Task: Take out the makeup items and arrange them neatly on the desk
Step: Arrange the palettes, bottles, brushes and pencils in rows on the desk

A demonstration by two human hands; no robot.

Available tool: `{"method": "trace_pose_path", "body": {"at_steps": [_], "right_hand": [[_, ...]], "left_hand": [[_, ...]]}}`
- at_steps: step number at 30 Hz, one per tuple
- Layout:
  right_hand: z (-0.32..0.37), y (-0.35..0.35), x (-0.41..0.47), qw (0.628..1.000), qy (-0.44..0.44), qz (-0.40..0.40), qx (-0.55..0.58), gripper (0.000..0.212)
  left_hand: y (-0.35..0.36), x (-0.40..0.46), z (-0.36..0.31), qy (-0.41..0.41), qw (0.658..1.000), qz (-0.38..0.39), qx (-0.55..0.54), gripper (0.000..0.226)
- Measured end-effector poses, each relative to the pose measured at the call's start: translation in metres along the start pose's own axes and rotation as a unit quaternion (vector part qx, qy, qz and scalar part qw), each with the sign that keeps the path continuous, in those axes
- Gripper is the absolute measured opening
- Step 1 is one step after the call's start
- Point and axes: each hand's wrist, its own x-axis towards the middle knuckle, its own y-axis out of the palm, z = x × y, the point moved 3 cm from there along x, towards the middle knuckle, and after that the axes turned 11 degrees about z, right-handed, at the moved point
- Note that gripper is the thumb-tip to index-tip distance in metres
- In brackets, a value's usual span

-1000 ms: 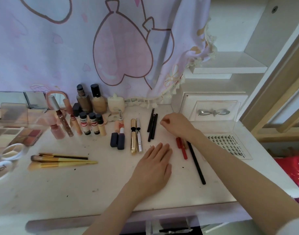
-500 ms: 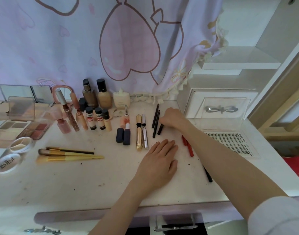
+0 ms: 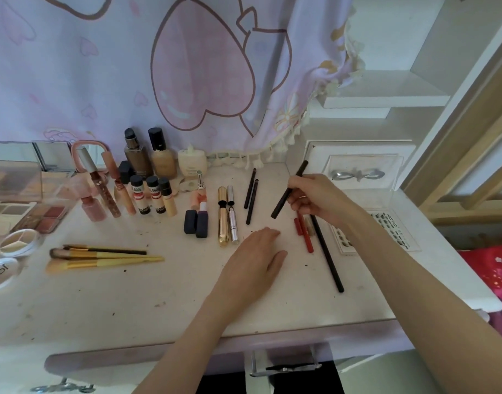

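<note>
Head view. Right hand (image 3: 318, 199) pinching a black pencil (image 3: 286, 194), tilted, lifted off the desk (image 3: 130, 302); fingers curled round it, fingertips hidden behind knuckles. Left hand (image 3: 255, 263) flat on desk, palm down, fingers relaxed, holding nothing. Two thin black pencils (image 3: 251, 197) lying side by side left of the lifted one. Red pencils (image 3: 305, 231) and a long black pencil (image 3: 328, 257) on desk below right hand, upper ends hidden under it. Gold tube (image 3: 222, 217) and silver tube (image 3: 232, 214) lying parallel. Brushes (image 3: 102, 255) in a row at left. Bottles (image 3: 147, 163) upright at back. Palette (image 3: 25, 214) cut off at left edge. Lash card (image 3: 386, 231) partly covered by right forearm. Labels too blurred to read.
</note>
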Motion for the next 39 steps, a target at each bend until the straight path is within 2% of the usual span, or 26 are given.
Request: {"method": "trace_pose_path", "body": {"at_steps": [3, 5, 9, 12, 16, 24, 29, 30, 32, 34, 35, 39], "right_hand": [[-0.011, 0.004, -0.027, 0.999, -0.028, -0.020, 0.040, 0.009], [-0.020, 0.012, -0.041, 0.998, -0.048, -0.023, 0.040, 0.010], [-0.034, 0.030, -0.055, 0.996, -0.065, 0.004, 0.066, 0.014], [-0.038, 0.036, -0.057, 0.990, -0.076, -0.008, 0.115, 0.013], [-0.042, 0.037, -0.057, 0.984, -0.092, -0.052, 0.142, 0.023], [-0.049, 0.033, -0.055, 0.983, -0.101, -0.038, 0.151, 0.025], [-0.037, 0.031, -0.056, 0.973, -0.180, -0.040, 0.137, 0.026], [-0.031, 0.028, -0.058, 0.973, -0.197, -0.042, 0.109, 0.024], [-0.021, 0.021, -0.061, 0.973, -0.218, -0.051, -0.052, 0.020], [-0.019, 0.019, -0.064, 0.949, -0.206, -0.042, -0.235, 0.018], [-0.020, 0.020, -0.064, 0.936, -0.196, -0.025, -0.291, 0.019], [-0.024, 0.026, -0.067, 0.908, -0.192, 0.008, -0.373, 0.021]], "left_hand": [[-0.006, 0.000, 0.000, -0.066, 0.987, -0.016, -0.144, 0.040], [-0.008, -0.001, -0.001, -0.075, 0.983, -0.017, -0.170, 0.036], [-0.013, -0.005, -0.003, -0.051, 0.992, -0.025, -0.116, 0.011], [-0.016, -0.006, -0.006, -0.047, 0.993, -0.040, -0.101, 0.019], [-0.016, -0.007, -0.008, -0.048, 0.996, -0.034, -0.071, 0.021], [-0.014, -0.005, -0.008, -0.040, 0.993, 0.004, -0.110, 0.016], [-0.019, -0.007, -0.012, -0.009, 0.989, -0.015, -0.145, 0.018], [-0.022, -0.007, -0.014, -0.009, 0.988, -0.037, -0.149, 0.019], [-0.036, -0.004, -0.019, -0.009, 0.982, -0.094, -0.164, 0.024], [-0.055, 0.005, -0.026, 0.002, 0.975, -0.130, -0.178, 0.030], [-0.065, 0.010, -0.030, 0.016, 0.977, -0.140, -0.160, 0.029], [-0.080, 0.023, -0.038, 0.026, 0.992, -0.078, -0.097, 0.002]]}}
